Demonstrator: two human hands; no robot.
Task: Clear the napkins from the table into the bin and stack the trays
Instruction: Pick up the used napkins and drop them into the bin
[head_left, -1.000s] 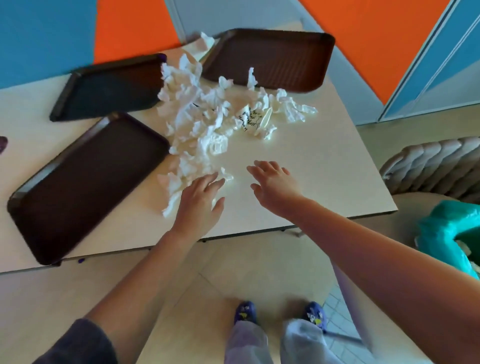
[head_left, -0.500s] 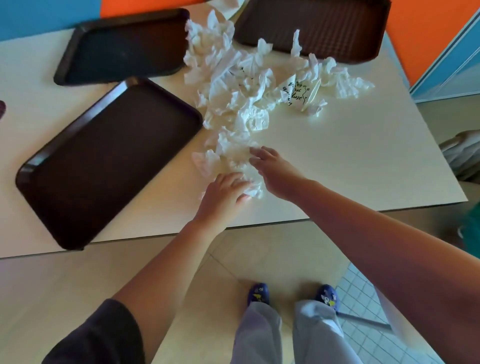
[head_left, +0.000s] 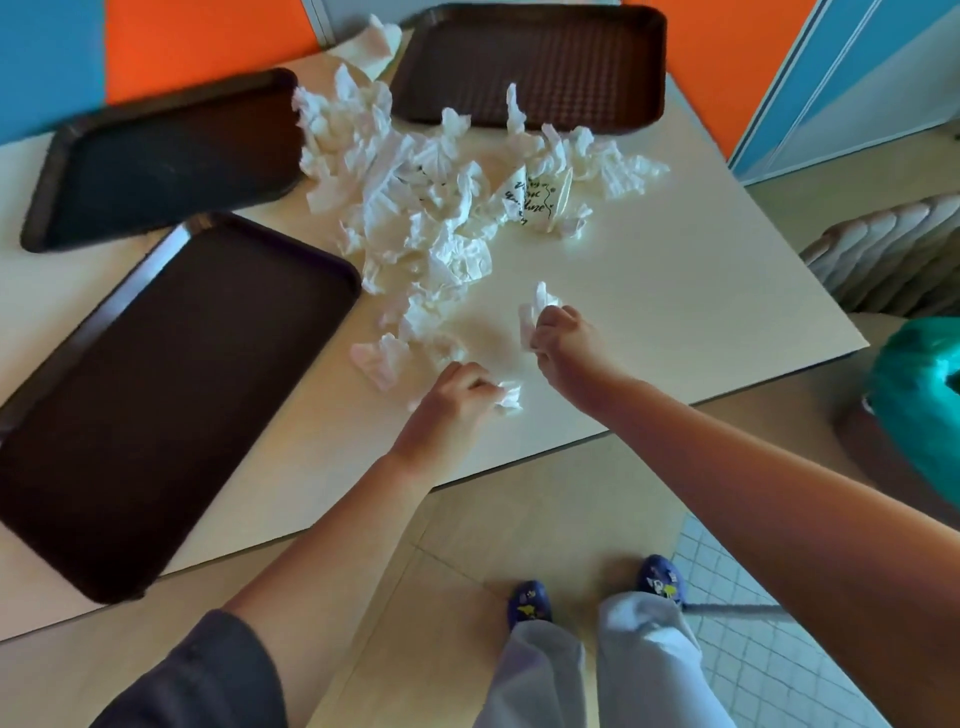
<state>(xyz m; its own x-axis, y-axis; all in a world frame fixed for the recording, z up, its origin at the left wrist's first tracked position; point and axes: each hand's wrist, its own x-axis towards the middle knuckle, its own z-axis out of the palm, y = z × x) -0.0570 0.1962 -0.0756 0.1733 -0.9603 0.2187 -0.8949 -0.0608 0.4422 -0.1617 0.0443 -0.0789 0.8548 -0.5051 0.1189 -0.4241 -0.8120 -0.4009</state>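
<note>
- Head view, item one: cream table (head_left: 675, 322), square-cornered, its near edge running in front of the person's feet.
- Left hand (head_left: 452, 400): low over the near part of the table, fingers curled under, pinching a small crumpled napkin (head_left: 511, 396) that sticks out at the fingertips and lies against the tabletop.
- Right hand (head_left: 563, 338): just beyond and to the right of the left, fist closed round a second napkin (head_left: 537, 306); a white tuft stands up above the knuckles.
- Napkin pile (head_left: 415, 208): loose heap of crumpled white paper spread across the middle of the table, reaching from the far edge down towards the hands. One stray piece (head_left: 382, 358) sits apart, just left of the left hand.
- Printed napkin (head_left: 530, 200): black script on it, at the right side of the pile; wording too blurred to read.
- Near tray (head_left: 156, 395): dark brown, lying flat at the left, angled to the table edge.
- Far-left tray (head_left: 161, 156): dark, flat, its right end touching the pile.
- Far-right tray (head_left: 530, 62): brown, textured base, flat at the back; napkins overlap its front rim.
- Teal bag (head_left: 919, 405): at the right, off the table; partly out of frame.
- Floor items: blue shoes (head_left: 530, 603), pale trouser legs.
</note>
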